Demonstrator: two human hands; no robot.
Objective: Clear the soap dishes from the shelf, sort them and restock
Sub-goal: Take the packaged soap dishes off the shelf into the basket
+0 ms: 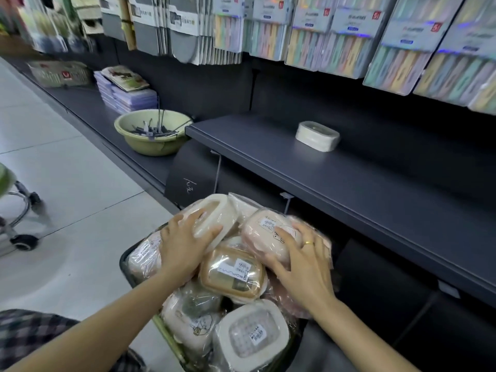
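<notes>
Both forearms are bare from the lower frame edge to the wrists, with no sleeves, watch or bracelet on them. The right hand (303, 267) wears a plain gold ring (309, 243) on one finger. The left hand (185, 241) shows short, unpainted nails. At the lower left, dark and light checked cloth (29, 331) covers the person's lap.

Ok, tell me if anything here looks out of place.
One soap dish sits alone on the shelf. The rest are heaped loosely in the bin, some tilted, under both hands.
</notes>
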